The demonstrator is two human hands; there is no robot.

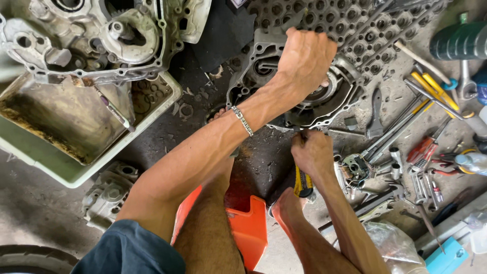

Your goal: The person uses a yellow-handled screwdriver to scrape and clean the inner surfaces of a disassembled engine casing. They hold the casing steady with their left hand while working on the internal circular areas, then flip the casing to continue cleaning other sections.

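Both hands are busy: my left hand [304, 58] presses down on the open engine case [299, 91], my right hand [312, 152] is closed tight around a yellow tool [303, 185], and loose parts [357, 167] still lie around.

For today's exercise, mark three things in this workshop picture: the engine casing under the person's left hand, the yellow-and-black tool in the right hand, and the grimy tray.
Engine casing [332, 104], head view: rim right of the hand.
Yellow-and-black tool [303, 186], head view: handle below the fist.
Grimy tray [61, 170], head view: pale front wall.

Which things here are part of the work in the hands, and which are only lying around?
In use:
left hand on engine casing
right hand gripping yellow-handled tool

Lying about:
second casing
dirty tray
screwdrivers
orange stool
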